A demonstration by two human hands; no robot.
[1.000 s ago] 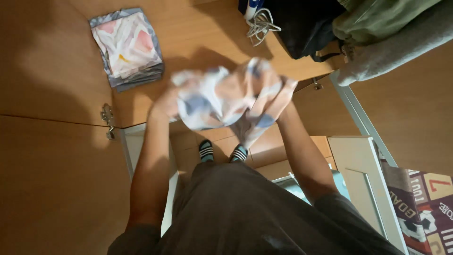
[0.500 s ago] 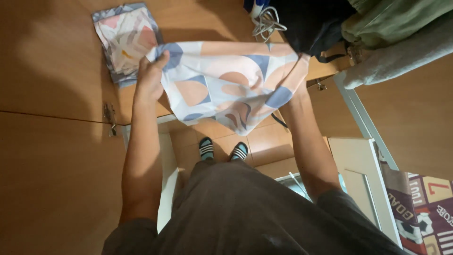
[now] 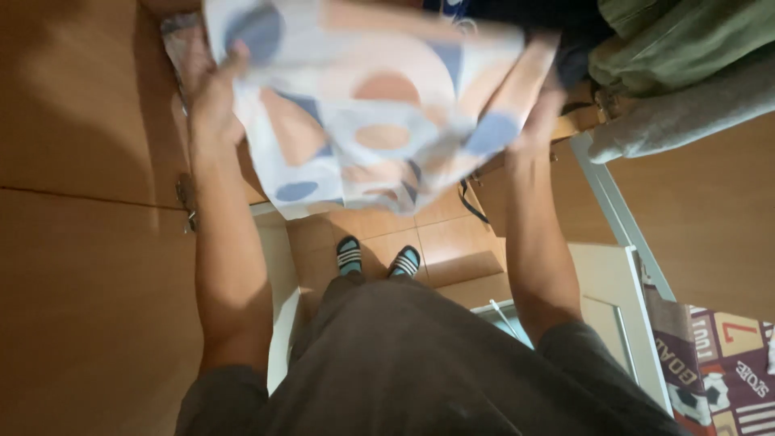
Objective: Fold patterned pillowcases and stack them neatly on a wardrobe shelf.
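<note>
Both hands hold a patterned cloth (pale, with blue and orange shapes) spread across the upper middle of the frame, its long axis running left to right. The left hand pinches its left edge, the right hand grips its right edge. Striped slippers show below it.

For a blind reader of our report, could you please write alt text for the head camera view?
Seen from above, a person's left hand and right hand hold a patterned cloth spread out over a wooden surface. Below are their striped slippers on a tiled floor.
</note>
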